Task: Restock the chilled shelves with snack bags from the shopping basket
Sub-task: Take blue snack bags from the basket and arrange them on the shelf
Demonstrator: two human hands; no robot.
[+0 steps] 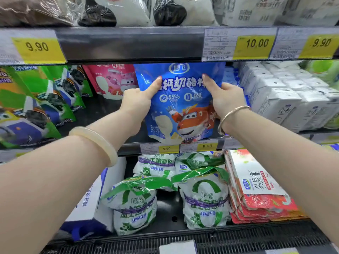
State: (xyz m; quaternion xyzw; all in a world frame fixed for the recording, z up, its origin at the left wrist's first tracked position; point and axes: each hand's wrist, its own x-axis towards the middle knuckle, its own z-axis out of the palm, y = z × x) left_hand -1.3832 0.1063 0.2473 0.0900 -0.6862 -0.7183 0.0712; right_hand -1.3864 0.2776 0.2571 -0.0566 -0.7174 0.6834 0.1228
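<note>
The middle shelf [128,148] carries green bags [36,107] toward its left end, a pink bag [111,79] behind, and white cartons [286,96] toward its right end. A blue snack bag [181,101] stands upright at the shelf's front edge, above 2 yellow 9.90 price tags [185,148]. The left hand [139,99] and right hand [225,98] pinch its sides, thumbs on its front.

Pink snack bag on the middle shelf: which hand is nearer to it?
Left. The left hand grips the blue bag right beside the pink snack bag; the right hand is on the blue bag's far side.
</note>
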